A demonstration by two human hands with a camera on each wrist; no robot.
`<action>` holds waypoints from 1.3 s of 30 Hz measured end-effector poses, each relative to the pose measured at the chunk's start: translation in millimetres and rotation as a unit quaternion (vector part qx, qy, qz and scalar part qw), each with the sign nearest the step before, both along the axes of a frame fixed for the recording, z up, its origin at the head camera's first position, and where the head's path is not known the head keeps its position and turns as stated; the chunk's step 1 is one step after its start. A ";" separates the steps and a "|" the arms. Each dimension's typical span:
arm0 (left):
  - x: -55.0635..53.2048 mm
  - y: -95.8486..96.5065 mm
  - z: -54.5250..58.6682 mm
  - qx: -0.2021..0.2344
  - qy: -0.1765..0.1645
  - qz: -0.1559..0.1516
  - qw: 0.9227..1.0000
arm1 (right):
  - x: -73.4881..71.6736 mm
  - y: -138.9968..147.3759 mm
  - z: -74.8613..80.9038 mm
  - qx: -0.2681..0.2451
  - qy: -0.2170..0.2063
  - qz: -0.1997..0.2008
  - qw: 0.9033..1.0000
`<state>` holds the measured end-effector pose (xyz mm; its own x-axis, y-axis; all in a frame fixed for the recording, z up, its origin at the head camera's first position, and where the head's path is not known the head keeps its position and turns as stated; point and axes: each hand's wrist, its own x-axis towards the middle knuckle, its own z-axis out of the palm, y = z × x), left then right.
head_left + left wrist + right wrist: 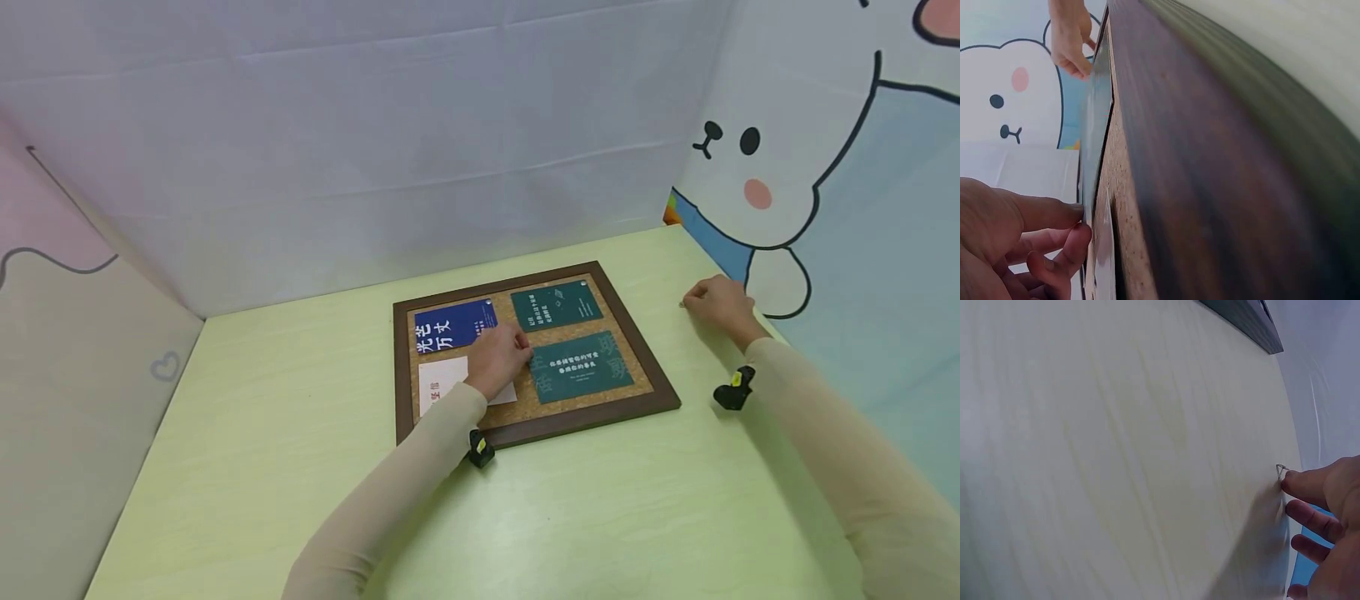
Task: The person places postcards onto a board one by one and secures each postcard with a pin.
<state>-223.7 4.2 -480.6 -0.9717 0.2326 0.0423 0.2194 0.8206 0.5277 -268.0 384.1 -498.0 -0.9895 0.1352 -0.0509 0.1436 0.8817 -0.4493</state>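
Note:
A wood-framed cork board (pixel 667 403) lies on the table with several cards on it. My left hand (pixel 498 360) reaches over the white card (pixel 444 379) and pinches the left edge of the lower green card (pixel 581 367). In the left wrist view, the left thumb and index fingertip (pixel 1079 215) meet at that card's edge. To the right of the board, my right hand (pixel 720 304) is low over the table and pinches a small shiny thumbtack (pixel 1280 469) between thumb and finger; its other fingers hang loosely.
A blue card (pixel 450 323) and another green card (pixel 555 306) lie along the board's far side, each with a small white tack (pixel 583 283) at a corner. The pale table (pixel 262 433) meets a cloth backdrop (pixel 375 167) behind and a cartoon-printed one at right.

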 end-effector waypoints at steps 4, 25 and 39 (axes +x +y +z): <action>1.0 -0.8 1.2 0.000 -0.001 -0.001 1.000 | -0.1 0.6 -0.2 -0.005 0.004 -0.004 1.000; 24.5 -10.1 11.4 -0.162 -0.006 -0.096 0.982 | 9.1 -24.8 10.9 0.077 0.022 -0.018 0.997; 22.7 -10.2 5.3 -0.160 0.014 -0.096 0.982 | 9.2 -32.9 2.2 0.081 0.075 -0.015 0.994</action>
<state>-201.0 -6.0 -475.3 -0.9081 0.4170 -0.0370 0.3968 0.8856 0.2415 -258.8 351.2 -495.8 -0.9797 0.1593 0.1215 0.1132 0.9406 -0.3202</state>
